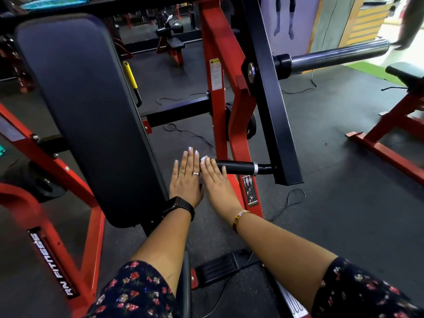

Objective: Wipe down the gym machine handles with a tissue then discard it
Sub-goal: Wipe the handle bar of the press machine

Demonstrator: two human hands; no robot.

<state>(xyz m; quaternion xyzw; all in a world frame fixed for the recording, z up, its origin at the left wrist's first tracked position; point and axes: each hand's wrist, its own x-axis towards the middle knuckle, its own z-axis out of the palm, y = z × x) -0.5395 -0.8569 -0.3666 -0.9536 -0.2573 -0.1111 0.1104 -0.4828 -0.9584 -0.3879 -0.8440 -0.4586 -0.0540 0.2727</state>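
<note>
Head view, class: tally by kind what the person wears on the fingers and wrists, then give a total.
Rings: 3
Watch: 1
Bracelet: 1
Total: 5

Short dark navy fabric sleeves (135,292) with small red and cream flower print on both upper arms; chunky black smartwatch with black strap (180,206) on left wrist; flat gold metal bangle (239,218) on right wrist; left hand (185,184) wears thin gold ring with open diamond-shaped top (181,174) and silver band ring (195,173); right hand (215,182) wears one thin gold ring (222,178); long nails with pale glossy polish (190,148).
</note>
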